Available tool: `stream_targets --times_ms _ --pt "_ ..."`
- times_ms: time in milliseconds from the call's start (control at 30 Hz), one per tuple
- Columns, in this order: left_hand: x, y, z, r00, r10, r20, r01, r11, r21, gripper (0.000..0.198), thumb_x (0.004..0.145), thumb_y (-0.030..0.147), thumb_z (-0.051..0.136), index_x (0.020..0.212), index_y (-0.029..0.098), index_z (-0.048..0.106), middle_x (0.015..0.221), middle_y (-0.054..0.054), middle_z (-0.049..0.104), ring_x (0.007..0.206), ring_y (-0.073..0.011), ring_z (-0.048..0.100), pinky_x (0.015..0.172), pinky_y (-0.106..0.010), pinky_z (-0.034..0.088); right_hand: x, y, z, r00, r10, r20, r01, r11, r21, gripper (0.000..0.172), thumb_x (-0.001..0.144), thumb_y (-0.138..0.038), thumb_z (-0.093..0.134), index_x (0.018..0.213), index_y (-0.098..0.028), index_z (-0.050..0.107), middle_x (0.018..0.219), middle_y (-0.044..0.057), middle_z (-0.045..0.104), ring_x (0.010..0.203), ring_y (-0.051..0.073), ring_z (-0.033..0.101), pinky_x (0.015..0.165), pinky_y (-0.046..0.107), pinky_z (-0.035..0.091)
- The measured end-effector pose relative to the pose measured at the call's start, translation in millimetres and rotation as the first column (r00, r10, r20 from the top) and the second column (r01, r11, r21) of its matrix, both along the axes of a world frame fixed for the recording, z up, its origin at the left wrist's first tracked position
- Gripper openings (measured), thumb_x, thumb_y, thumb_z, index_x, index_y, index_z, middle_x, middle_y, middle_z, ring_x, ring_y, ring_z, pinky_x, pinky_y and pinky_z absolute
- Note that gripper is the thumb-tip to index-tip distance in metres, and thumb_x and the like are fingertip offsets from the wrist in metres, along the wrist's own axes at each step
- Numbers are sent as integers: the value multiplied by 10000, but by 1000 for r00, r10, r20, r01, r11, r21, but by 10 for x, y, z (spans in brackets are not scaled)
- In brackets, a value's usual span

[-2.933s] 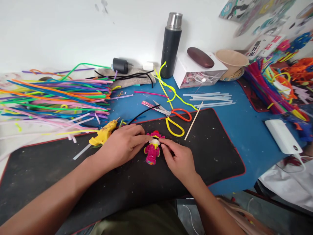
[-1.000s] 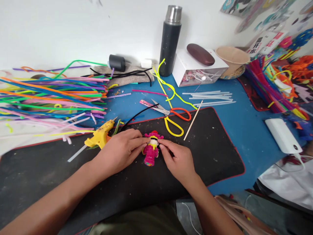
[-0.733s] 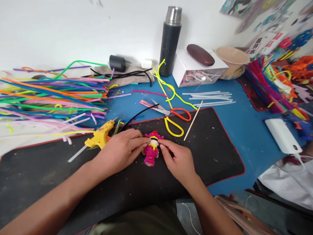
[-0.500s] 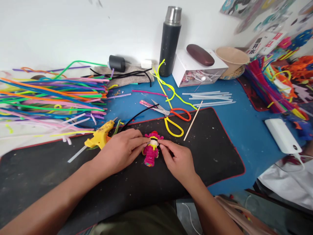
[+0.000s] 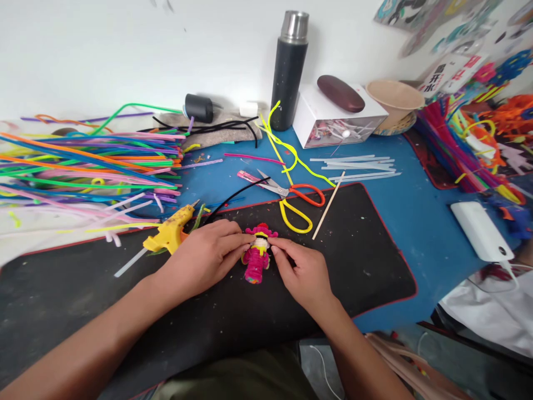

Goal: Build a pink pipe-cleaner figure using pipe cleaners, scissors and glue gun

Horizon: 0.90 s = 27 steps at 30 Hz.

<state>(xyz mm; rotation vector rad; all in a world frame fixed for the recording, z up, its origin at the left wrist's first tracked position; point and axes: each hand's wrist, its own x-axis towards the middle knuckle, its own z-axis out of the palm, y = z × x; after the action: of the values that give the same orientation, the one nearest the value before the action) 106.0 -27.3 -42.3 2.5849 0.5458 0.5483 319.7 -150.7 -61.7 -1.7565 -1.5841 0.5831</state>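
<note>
A small pink pipe-cleaner figure (image 5: 257, 261) with a white face and yellow trim lies on the black mat (image 5: 353, 261). My left hand (image 5: 206, 256) pinches its head from the left, fingers closed on it. My right hand (image 5: 300, 272) pinches the head from the right, fingertips pressed against it. A yellow glue gun (image 5: 170, 235) lies just left of my left hand.
A big heap of coloured pipe cleaners (image 5: 83, 166) fills the left. Orange-handled scissors (image 5: 295, 191), a yellow pipe-cleaner loop (image 5: 296, 216), a wooden stick (image 5: 328, 205) and clear glue sticks (image 5: 358, 166) lie behind. A black flask (image 5: 289, 69), white box (image 5: 337, 119), bowl (image 5: 395, 100) and white power bank (image 5: 481, 230) stand further off.
Both hands stay pinched on the figure's head. The figure and hands have shifted slightly left and toward the back since the oldest frame; almost nothing moves in the last second.
</note>
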Motion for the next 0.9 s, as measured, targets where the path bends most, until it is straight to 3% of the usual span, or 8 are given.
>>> stream_targets --times_ms 900 --pt "-7 0 -16 1000 29 2 -28 998 -48 274 1097 231 552 1204 190 801 994 -81 780 896 -205 732 793 -314 604 -1 -9 -5 999 -28 -43 28 999 15 258 1059 -228 584 1170 -276 811 1133 19 871 962 216 845 875 302 637"
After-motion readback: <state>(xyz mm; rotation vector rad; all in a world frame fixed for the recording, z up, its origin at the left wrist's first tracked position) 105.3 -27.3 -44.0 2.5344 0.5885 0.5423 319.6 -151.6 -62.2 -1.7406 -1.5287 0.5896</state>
